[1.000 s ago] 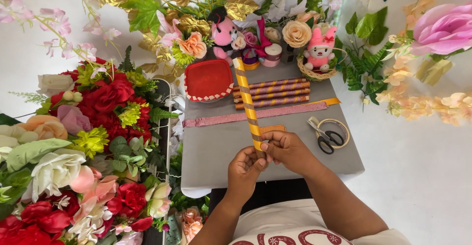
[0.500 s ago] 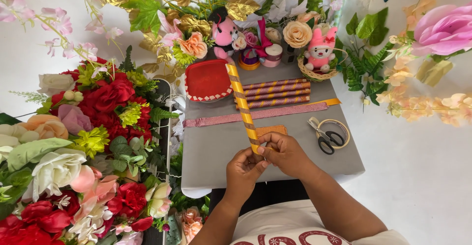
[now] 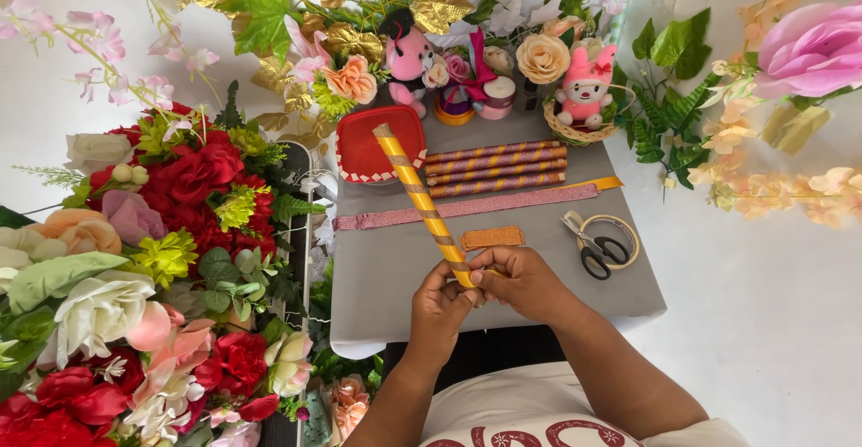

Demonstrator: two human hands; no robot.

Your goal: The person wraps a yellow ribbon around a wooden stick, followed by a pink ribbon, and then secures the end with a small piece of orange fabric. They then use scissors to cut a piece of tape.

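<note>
The striped stick point(image 3: 422, 203), banded gold and brown, is pinched at its near end by both hands over the grey desk point(image 3: 386, 276). The left hand point(image 3: 440, 308) closes its fingers round the end from about 7 o'clock; the right hand point(image 3: 525, 281) presses thumb and fingertips on it from 4 o'clock. Compared with half a second ago, the far tip has swung further toward 11 o'clock and now lies over the red lid point(image 3: 359, 155), the stick leaning more steeply leftward; the hands have kept their place.

Just beyond the hands lies a small orange patch point(image 3: 492, 237), and at 2 o'clock a pair of scissors point(image 3: 600, 249). Further on, a pink glitter ribbon point(image 3: 521, 203) crosses the desk, with four wrapped purple sticks point(image 3: 498, 165) beyond it. Farthest off stand a pink plush toy point(image 3: 409, 56) and a second plush in a basket point(image 3: 584, 97). Red and white artificial flowers point(image 3: 180, 178) fill the 9 o'clock side.
</note>
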